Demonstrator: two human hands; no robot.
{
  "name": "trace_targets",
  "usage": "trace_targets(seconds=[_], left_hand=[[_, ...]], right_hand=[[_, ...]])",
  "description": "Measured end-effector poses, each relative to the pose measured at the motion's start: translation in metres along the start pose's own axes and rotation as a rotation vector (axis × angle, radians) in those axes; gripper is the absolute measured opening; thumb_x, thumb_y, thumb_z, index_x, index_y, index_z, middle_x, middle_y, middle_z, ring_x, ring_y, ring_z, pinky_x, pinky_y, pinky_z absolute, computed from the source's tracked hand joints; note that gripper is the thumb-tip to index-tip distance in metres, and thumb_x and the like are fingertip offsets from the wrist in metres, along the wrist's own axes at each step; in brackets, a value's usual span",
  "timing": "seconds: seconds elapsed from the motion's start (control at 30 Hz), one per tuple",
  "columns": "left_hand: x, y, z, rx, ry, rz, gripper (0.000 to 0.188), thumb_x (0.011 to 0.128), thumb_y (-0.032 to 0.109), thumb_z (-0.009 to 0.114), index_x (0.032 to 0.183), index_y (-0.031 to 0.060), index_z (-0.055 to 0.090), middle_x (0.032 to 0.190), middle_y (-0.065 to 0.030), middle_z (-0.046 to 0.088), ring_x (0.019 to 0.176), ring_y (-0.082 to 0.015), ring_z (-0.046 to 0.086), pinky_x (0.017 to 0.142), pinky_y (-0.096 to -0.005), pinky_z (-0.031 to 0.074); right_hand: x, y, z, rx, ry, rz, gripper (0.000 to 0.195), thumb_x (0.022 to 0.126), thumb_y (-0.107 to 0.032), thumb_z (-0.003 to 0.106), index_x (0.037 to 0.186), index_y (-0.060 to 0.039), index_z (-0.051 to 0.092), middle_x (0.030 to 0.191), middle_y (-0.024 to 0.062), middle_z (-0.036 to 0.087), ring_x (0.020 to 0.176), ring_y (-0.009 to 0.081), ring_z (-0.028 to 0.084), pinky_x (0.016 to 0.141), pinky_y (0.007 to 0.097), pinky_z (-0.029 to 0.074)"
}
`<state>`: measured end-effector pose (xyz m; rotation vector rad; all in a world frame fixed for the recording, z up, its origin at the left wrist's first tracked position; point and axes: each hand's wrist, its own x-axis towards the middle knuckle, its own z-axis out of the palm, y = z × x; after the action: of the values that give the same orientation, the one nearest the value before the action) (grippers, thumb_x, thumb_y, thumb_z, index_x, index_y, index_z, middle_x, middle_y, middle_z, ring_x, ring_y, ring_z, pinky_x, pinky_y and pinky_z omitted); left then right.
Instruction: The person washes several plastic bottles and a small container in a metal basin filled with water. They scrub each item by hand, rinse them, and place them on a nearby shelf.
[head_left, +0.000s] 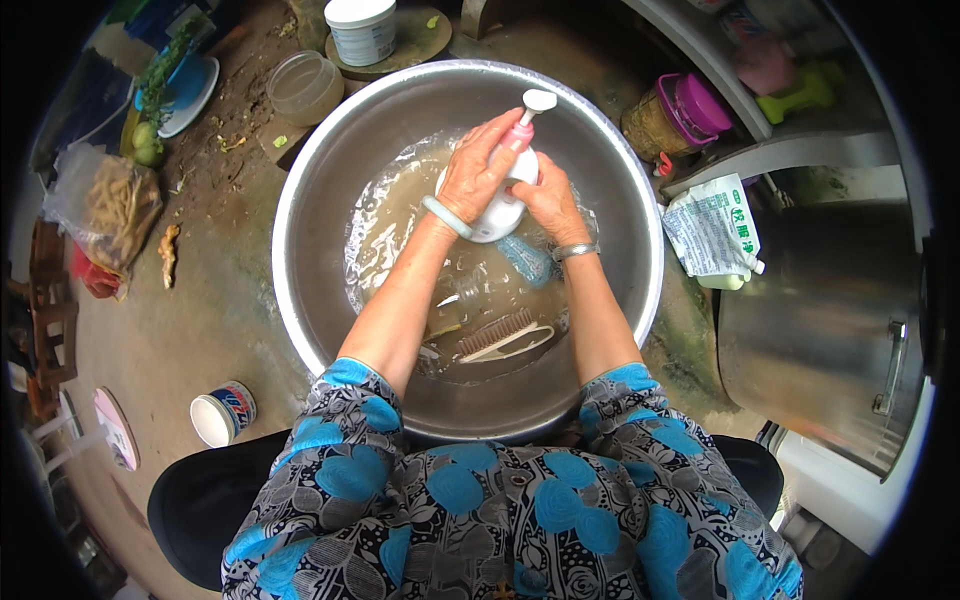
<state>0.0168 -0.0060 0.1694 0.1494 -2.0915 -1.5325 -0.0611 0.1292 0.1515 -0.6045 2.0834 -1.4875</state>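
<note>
Over a wide stainless steel basin (319, 225) of cloudy water, I hold a white pump bottle (499, 217) with a pink collar and white pump head. My left hand (478, 165), with a pale bangle at its wrist, wraps around the bottle's upper side. On the other side my right hand (556, 201) grips its body, the thumb on its surface. Just below the bottle a blue netted or textured cloth-like thing (525, 261) lies in the water. A scrub brush (502, 337) with brown bristles and a cream handle rests nearer to me. Something clear and plastic (469, 289) shows beside it.
Left of the basin stand a clear tub (304, 86), a ginger root (168, 256) and a small white cup (223, 414). A lidded white bucket (361, 34) is behind. To the right are a purple-lidded pail (675, 116), a detergent pouch (716, 229) and a metal-fronted cabinet (810, 315).
</note>
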Motion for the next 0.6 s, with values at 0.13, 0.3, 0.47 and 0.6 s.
trace_targets(seconds=[0.13, 0.3, 0.47, 0.6], left_hand=[[0.013, -0.003, -0.010, 0.160, -0.021, 0.046, 0.039, 0.096, 0.024, 0.060, 0.130, 0.0050, 0.057, 0.113, -0.0091, 0.062, 0.107, -0.0212, 0.060, 0.095, -0.0329, 0.046], [0.016, 0.008, -0.025, -0.346, -0.088, -0.173, 0.031, 0.094, 0.020, 0.065, 0.117, -0.0002, 0.065, 0.106, -0.0038, 0.064, 0.097, -0.0107, 0.061, 0.085, -0.0242, 0.048], [0.012, 0.013, -0.026, -0.489, 0.118, -0.308, 0.019, 0.092, 0.011, 0.062, 0.104, -0.0016, 0.070, 0.089, -0.0056, 0.068, 0.082, -0.0121, 0.064, 0.076, -0.0247, 0.052], [0.014, -0.013, -0.025, -0.673, 0.479, -0.390, 0.016, 0.092, 0.006, 0.056, 0.095, -0.0036, 0.068, 0.079, -0.0077, 0.070, 0.072, -0.0142, 0.066, 0.070, -0.0259, 0.054]], right_hand=[[0.003, 0.005, 0.011, 0.127, -0.026, -0.044, 0.037, 0.074, 0.000, 0.059, 0.110, 0.0047, 0.058, 0.096, 0.0090, 0.065, 0.087, 0.0159, 0.062, 0.080, 0.0286, 0.051], [0.003, 0.000, 0.010, 0.176, -0.104, -0.064, 0.038, 0.074, 0.000, 0.059, 0.112, 0.0028, 0.059, 0.097, 0.0074, 0.065, 0.089, 0.0151, 0.062, 0.082, 0.0291, 0.051], [0.005, 0.002, 0.016, 0.094, -0.066, -0.092, 0.038, 0.075, 0.000, 0.062, 0.113, -0.0007, 0.060, 0.098, 0.0048, 0.065, 0.091, 0.0133, 0.062, 0.084, 0.0284, 0.050], [0.015, 0.009, 0.013, 0.068, -0.104, -0.090, 0.038, 0.077, 0.001, 0.062, 0.114, -0.0009, 0.060, 0.100, 0.0035, 0.065, 0.092, 0.0122, 0.061, 0.084, 0.0275, 0.050]])
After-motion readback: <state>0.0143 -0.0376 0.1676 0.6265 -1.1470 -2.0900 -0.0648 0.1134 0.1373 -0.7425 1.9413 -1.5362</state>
